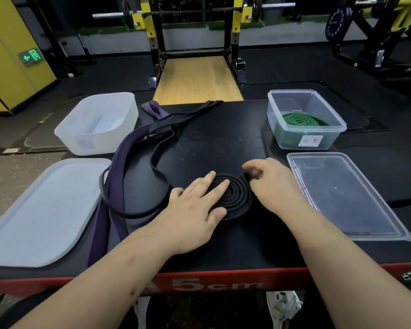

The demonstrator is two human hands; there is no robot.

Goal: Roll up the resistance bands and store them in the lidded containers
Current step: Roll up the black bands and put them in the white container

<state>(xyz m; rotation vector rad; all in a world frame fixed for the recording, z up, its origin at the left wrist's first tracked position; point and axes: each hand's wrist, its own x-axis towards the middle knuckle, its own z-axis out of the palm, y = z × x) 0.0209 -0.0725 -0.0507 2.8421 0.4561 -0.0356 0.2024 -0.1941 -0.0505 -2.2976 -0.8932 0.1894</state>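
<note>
At lower centre of the counter (211, 143), the left hand (197, 205) presses flat fingers on the half-coiled black band (233, 198) while the right hand (271, 184) pinches its outer turn; easing either could let the springy coil unwind, or its tail drag the purple band (119, 162).

Flat left hand (195, 210), curled right hand (274, 186)
</note>
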